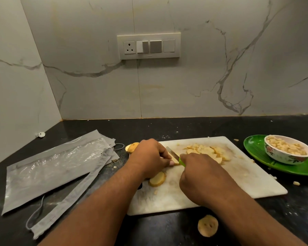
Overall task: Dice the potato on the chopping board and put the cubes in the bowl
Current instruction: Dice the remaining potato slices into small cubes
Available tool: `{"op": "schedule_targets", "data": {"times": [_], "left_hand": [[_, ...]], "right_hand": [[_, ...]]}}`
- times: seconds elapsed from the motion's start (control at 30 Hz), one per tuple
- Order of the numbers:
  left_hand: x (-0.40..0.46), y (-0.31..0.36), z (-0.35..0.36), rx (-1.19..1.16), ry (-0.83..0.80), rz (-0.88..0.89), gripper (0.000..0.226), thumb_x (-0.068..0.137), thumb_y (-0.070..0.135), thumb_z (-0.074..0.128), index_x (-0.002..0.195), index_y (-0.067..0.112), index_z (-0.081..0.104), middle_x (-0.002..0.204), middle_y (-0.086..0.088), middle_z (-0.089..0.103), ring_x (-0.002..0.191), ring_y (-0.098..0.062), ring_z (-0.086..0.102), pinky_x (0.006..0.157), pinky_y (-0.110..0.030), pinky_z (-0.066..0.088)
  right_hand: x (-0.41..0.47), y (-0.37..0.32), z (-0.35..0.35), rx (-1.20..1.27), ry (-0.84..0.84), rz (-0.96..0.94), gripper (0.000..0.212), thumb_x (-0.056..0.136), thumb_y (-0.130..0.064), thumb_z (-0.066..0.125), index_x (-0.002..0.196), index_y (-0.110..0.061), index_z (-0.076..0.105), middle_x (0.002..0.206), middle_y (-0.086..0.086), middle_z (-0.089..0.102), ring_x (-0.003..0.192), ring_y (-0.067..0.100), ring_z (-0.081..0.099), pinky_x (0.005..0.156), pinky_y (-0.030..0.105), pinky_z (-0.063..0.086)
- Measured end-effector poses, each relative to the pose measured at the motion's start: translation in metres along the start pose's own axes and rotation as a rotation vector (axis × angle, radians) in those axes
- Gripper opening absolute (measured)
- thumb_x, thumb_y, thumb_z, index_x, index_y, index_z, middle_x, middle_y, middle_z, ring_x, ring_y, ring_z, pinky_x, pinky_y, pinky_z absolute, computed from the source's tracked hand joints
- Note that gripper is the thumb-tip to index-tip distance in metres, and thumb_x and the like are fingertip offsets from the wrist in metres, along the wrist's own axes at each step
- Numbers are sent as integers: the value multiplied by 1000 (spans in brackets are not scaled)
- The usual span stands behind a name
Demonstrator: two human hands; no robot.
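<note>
Potato end at 6 o'clock, off chopping board. Right hand curled round knife, handle mostly hidden. Left hand pinches potato piece, largely covered. Bowl of cubes at 2 o'clock.

head view, looking down, close over counter

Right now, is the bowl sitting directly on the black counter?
No, the bowl of potato cubes stands on a green plate, which lies on the counter to the right of the chopping board.

Glossy green plate — matt white board
</note>
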State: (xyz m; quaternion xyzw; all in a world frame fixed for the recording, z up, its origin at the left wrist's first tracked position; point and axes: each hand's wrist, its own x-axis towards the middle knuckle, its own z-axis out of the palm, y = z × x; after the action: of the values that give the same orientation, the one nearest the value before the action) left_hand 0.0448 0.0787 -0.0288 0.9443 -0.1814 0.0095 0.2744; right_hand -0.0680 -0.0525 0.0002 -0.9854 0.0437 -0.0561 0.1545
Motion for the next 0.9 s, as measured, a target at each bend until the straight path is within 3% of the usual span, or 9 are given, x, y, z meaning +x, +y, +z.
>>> {"op": "schedule_targets", "data": {"times": [0.17,0.4,0.5,0.6,0.7,0.77,0.9], "left_hand": [[1,1,0,34,3,18,17,84,42,84,95,28,83,92,10,77,87,-9,66,76,-24,55],[-1,1,0,36,28,27,17,83,45,84,92,30,83,94,11,77,91,-6,66,80,-27,57],[-6,0,-2,29,18,40,13,87,43,81,93,31,83,95,12,76,86,-6,66,78,-29,58],[-8,-3,-8,-159,123,28,7,94,32,76,97,31,82,92,12,77,80,-6,72,80,-33,63],[-10,-5,-19,-327,238,6,11,98,20,71,97,26,81,85,9,76,69,-4,73,67,-20,60],[-12,-8,-26,-321,158,-5,13,97,16,71,94,24,80,83,7,76,70,-6,73,62,-15,56],[-17,-11,-39,-146,-170,32,3,89,25,81,92,27,81,81,9,77,78,-9,73,75,-26,62]], "right_hand": [[-21,9,-1,-2,-37,-45,50,96,-23,45,146,-29,41,136,-6,52,120,14,48,96,26,42],[-73,22,-17,-6,-92,-34,62,102,-30,41,158,-35,15,150,-14,40,133,13,36,106,25,32],[-74,16,-23,16,-32,-11,62,100,-26,42,158,-32,19,146,-9,46,122,14,42,103,28,36],[-56,3,-12,26,69,0,62,94,-19,41,154,-27,27,139,-1,54,118,19,49,99,32,41],[-35,-17,8,39,63,-22,53,93,-20,45,145,-25,40,131,2,57,113,21,54,88,31,44],[-28,-23,19,31,26,-29,46,93,-21,50,139,-24,46,123,2,59,102,18,56,78,28,44],[-28,-7,27,-21,46,11,45,92,-19,48,137,-23,46,120,3,60,103,21,58,77,30,42]]}}
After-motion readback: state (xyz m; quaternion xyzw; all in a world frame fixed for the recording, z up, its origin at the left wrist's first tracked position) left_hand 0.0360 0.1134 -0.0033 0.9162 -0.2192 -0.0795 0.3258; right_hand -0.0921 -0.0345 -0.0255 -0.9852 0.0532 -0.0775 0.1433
